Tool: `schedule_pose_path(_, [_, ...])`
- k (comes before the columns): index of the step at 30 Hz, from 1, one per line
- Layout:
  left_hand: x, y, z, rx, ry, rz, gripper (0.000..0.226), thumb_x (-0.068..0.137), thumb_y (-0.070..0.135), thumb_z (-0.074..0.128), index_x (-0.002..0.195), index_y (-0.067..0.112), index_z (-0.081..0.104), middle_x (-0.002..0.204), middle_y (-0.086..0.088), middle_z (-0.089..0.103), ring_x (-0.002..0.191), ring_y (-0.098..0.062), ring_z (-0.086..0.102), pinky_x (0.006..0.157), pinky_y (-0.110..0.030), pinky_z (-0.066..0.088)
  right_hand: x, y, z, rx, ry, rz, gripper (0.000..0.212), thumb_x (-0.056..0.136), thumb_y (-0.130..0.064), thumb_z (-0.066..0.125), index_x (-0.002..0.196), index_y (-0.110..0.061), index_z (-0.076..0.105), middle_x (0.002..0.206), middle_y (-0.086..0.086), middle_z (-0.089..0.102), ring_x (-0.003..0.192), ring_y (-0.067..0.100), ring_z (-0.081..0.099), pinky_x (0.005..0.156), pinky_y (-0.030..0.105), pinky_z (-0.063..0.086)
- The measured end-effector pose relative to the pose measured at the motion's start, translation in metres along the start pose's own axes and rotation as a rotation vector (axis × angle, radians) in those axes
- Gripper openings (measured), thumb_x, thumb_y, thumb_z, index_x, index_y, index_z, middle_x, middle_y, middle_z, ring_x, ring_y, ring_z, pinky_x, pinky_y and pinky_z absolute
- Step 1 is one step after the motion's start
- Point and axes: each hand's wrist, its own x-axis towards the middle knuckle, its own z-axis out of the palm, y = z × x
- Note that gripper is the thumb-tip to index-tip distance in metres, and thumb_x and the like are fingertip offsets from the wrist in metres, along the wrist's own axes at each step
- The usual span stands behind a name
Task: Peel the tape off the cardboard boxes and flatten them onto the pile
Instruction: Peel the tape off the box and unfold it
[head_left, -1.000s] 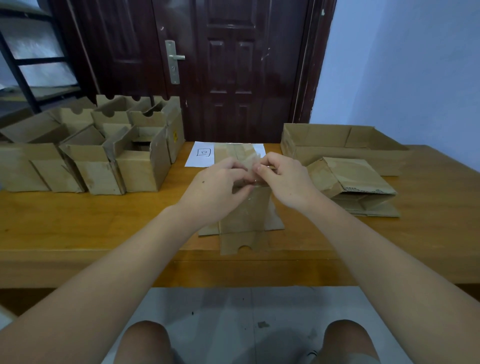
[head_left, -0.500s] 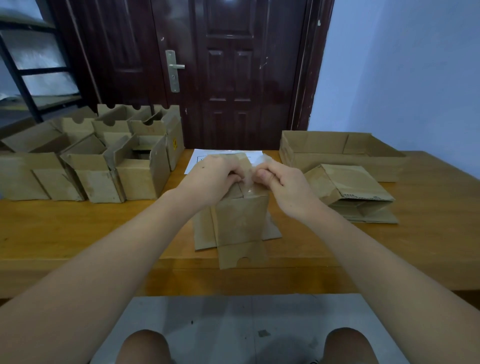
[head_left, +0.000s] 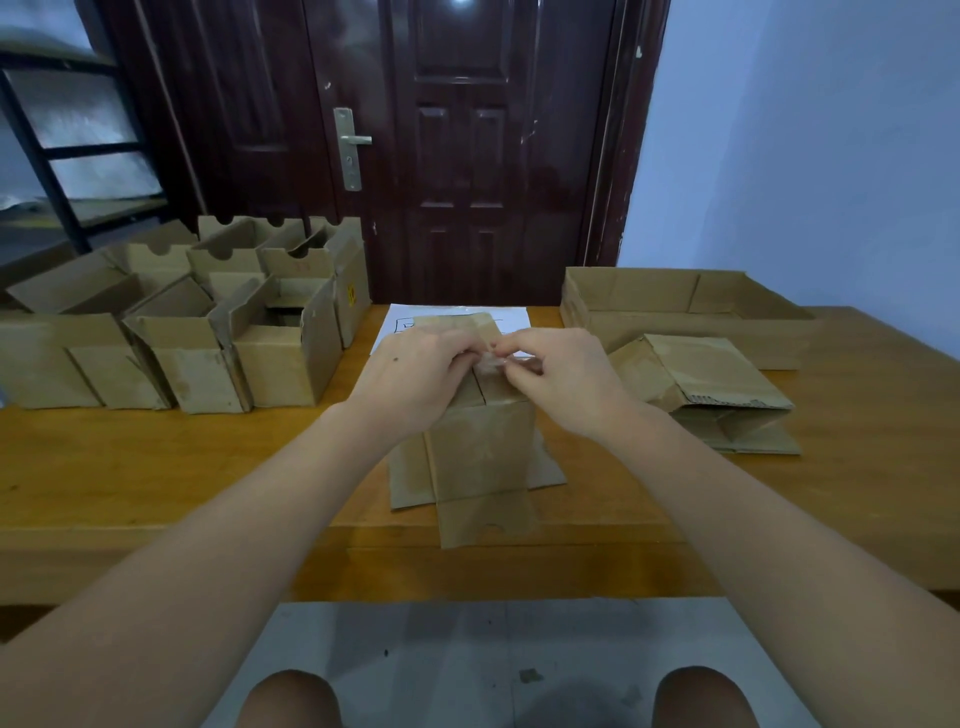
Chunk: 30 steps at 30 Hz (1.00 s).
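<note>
While both forearms reach over the table (head_left: 156, 467), the left hand (head_left: 415, 374) grips the top of the upright box (head_left: 480, 447) at mid-table, and the right hand (head_left: 566, 379) pinches clear tape (head_left: 491, 362) there. One flattened pile (head_left: 727, 400) lies right; several open boxes (head_left: 208, 322) stand left.

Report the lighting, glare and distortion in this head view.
Head view: dim, bluish room light; a bright glare spot sits on the dark door at the top edge. Wide-angle distortion bends the table edge and stretches both forearms toward the corners. Left hand and right hand look slightly soft where they work the tape on the box.
</note>
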Motion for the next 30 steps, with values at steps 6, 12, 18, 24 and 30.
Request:
schedule_pose_path(6, [0.0, -0.003, 0.005, 0.03, 0.048, -0.04, 0.023, 0.105, 0.03, 0.05, 0.114, 0.029, 0.072, 0.104, 0.012, 0.073, 0.098, -0.012, 0.065, 0.071, -0.026, 0.038, -0.002, -0.001, 0.004, -0.015, 0.066, -0.016, 0.018, 0.098, -0.022, 0.066, 0.116, -0.023, 0.07, 0.104, -0.006, 0.077, 0.095, 0.011, 0.072, 0.086, 0.037, 0.059])
schedule_pose_path(12, [-0.001, -0.001, 0.006, 0.052, 0.098, -0.066, 0.023, 0.105, 0.031, 0.051, 0.114, 0.031, 0.072, 0.105, 0.014, 0.073, 0.097, -0.01, 0.066, 0.07, -0.023, 0.036, -0.001, 0.004, 0.003, -0.077, 0.007, -0.081, 0.018, 0.092, -0.011, 0.067, 0.101, -0.022, 0.078, 0.095, -0.01, 0.076, 0.083, 0.003, 0.069, 0.078, 0.037, 0.059])
schedule_pose_path(18, [0.003, 0.008, 0.01, 0.093, 0.122, -0.159, 0.023, 0.102, 0.034, 0.052, 0.112, 0.034, 0.073, 0.098, 0.013, 0.074, 0.091, -0.011, 0.068, 0.066, -0.025, 0.041, -0.001, 0.001, 0.002, 0.011, -0.054, 0.012, 0.024, 0.09, -0.032, 0.071, 0.11, -0.021, 0.079, 0.112, -0.006, 0.076, 0.1, -0.002, 0.068, 0.092, 0.028, 0.058])
schedule_pose_path(24, [-0.002, 0.015, 0.01, 0.144, 0.135, -0.15, 0.022, 0.102, 0.034, 0.051, 0.108, 0.036, 0.071, 0.094, 0.013, 0.072, 0.088, -0.014, 0.066, 0.061, -0.027, 0.036, 0.003, -0.005, -0.002, -0.082, -0.026, 0.093, 0.028, 0.092, -0.028, 0.071, 0.12, -0.031, 0.069, 0.11, -0.011, 0.075, 0.096, 0.009, 0.07, 0.089, 0.034, 0.054])
schedule_pose_path(30, [-0.011, 0.011, 0.004, 0.037, 0.06, -0.133, 0.029, 0.097, 0.037, 0.054, 0.121, 0.03, 0.068, 0.104, 0.014, 0.075, 0.096, -0.009, 0.068, 0.075, -0.027, 0.052, 0.007, -0.013, 0.0, -0.13, -0.022, 0.13, 0.009, 0.095, -0.031, 0.066, 0.098, -0.026, 0.073, 0.096, -0.008, 0.074, 0.087, 0.012, 0.067, 0.083, 0.041, 0.054])
